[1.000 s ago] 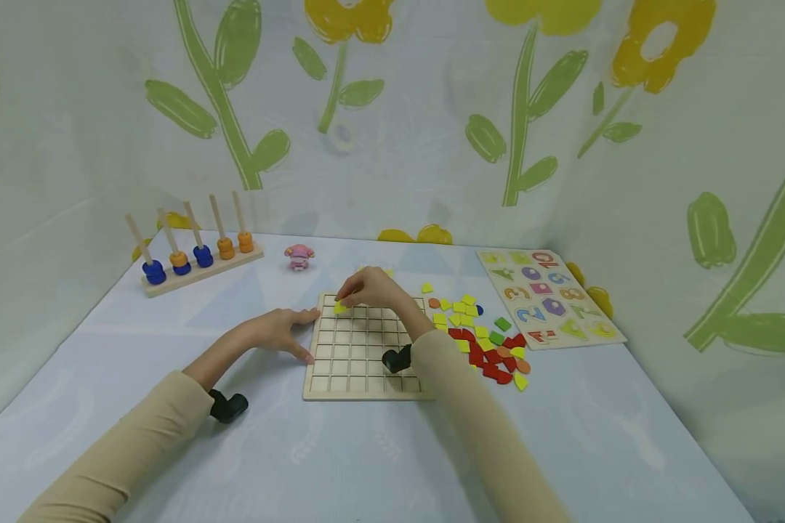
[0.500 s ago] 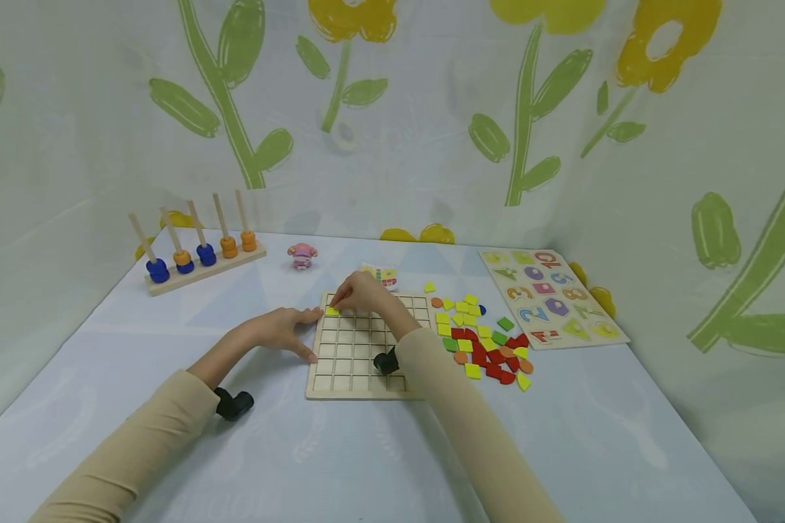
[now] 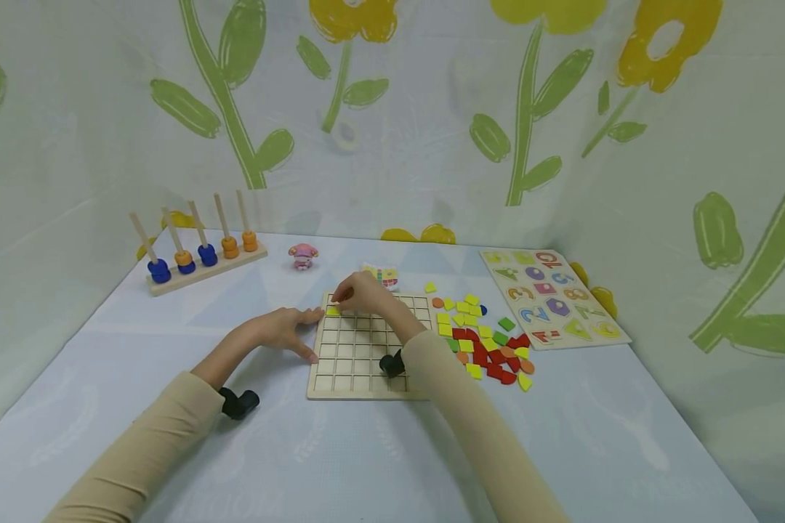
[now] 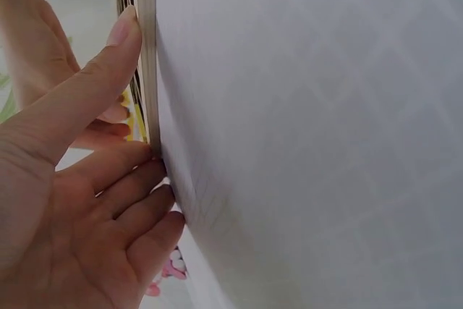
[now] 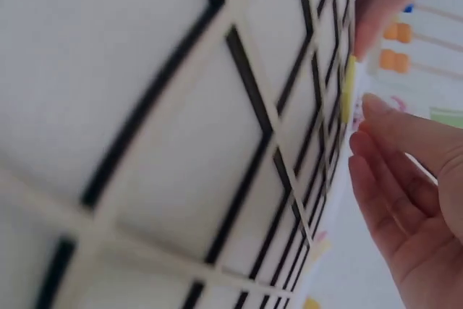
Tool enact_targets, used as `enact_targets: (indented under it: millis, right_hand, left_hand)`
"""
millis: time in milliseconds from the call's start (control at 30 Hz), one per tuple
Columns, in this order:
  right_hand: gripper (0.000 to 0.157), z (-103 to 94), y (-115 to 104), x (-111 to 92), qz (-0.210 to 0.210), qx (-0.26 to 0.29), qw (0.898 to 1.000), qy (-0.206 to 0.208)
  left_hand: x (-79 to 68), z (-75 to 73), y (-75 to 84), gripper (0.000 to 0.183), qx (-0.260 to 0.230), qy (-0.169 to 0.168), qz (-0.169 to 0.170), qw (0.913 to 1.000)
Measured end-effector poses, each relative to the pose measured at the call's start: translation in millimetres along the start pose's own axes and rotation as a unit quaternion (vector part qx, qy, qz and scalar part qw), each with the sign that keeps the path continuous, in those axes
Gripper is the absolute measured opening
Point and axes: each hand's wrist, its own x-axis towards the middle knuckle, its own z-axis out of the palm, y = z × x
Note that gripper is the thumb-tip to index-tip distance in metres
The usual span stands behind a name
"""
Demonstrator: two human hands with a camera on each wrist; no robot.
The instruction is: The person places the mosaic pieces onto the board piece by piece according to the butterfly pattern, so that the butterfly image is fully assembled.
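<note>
A wooden grid board (image 3: pixel 343 367) lies on the table, its square cells divided by thin raised strips. In its far left corner area sits a yellow tile (image 3: pixel 333 311), seen edge-on as a yellow strip (image 5: pixel 349 92) in the right wrist view. My right hand (image 3: pixel 366 292) is just above and beside that tile; its thumb and fingers (image 5: pixel 376 193) are loosely bent with nothing visible between them. My left hand (image 3: pixel 280 329) rests along the board's left edge, thumb (image 4: pixel 119 37) and extended fingertips against the wooden side.
Several yellow, red, green and orange tiles (image 3: pixel 480 352) lie scattered right of the board. Behind it is a small patterned card (image 3: pixel 387 277). A pink figurine (image 3: pixel 303 256) and a bead rack (image 3: pixel 206 269) stand at the back left; a number puzzle board (image 3: pixel 556 298) lies at right.
My right hand brought the yellow tile slightly left into the corner area, and its fingers have since come off it. The left hand stays at the board's edge.
</note>
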Motion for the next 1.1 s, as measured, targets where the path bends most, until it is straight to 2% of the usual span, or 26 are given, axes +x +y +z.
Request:
enact_targets:
  millis: [267,500,767,1100]
  right_hand:
    - [0.023,-22.8,9,-29,-0.040,-0.004,0.999,0.007]
    - [0.026,-39.6,24,-68,-0.042,0.002,0.999,0.029]
    - [0.021,-49.8,47,-108,-0.004,-0.013,0.998,0.068]
    - [0.012,-57.4,75,-148,0.045,-0.063,0.995,0.063]
  left_hand:
    - [-0.2,-0.1,1.8,0.100,0.004,0.005,-0.001,1.0000]
    - [-0.7,1.7,3.4,0.100,0.006,0.005,-0.010,0.9999]
    - [-2.1,2.6,2.9,0.101,0.010,0.005,-0.007,0.9999]
    - [-1.3,2.3,0.7,0.101,0.008,0.004,-0.007,0.9999]
